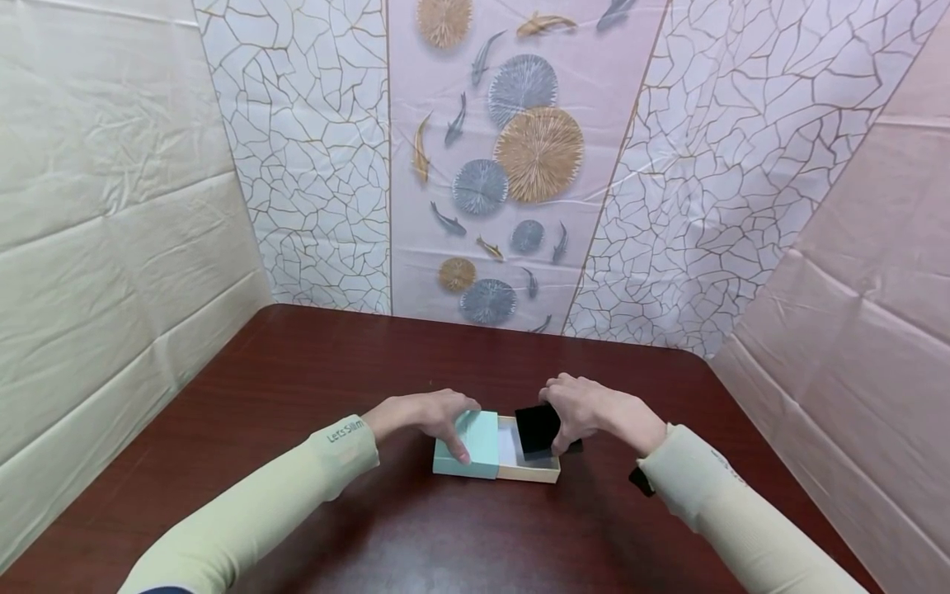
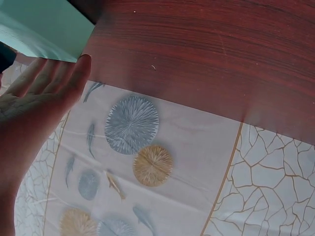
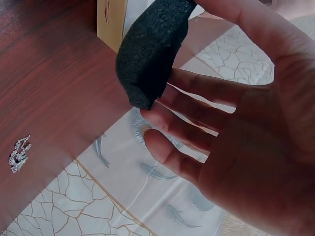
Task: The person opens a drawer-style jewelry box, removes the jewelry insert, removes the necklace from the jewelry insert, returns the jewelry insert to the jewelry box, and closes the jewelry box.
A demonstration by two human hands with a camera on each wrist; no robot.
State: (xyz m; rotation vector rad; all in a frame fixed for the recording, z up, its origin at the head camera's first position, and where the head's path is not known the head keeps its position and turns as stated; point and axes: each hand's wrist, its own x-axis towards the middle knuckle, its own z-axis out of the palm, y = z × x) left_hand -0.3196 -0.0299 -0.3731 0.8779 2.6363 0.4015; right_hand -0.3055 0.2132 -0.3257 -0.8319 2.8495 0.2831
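A mint-green box cover [image 1: 482,437] lies on the table, with a cream tray [image 1: 529,473] pulled partly out of its right side. My left hand [image 1: 438,414] grips the cover [image 2: 47,32], thumb at the near side and fingers at the far side. Over the tray's right part, my right hand [image 1: 586,408] pinches a black foam pad [image 1: 536,429], which is tilted. In the right wrist view the pad [image 3: 150,51] looks bent between thumb and fingertips, beside the tray's edge [image 3: 111,24]. The hand hides part of the tray's inside.
A silver chain [image 3: 19,153] lies on the dark red wooden table [image 1: 334,355] in the right wrist view. Patterned sheeting [image 1: 326,165] hangs behind the table, and pale padded sheets [image 1: 96,206] stand at both sides.
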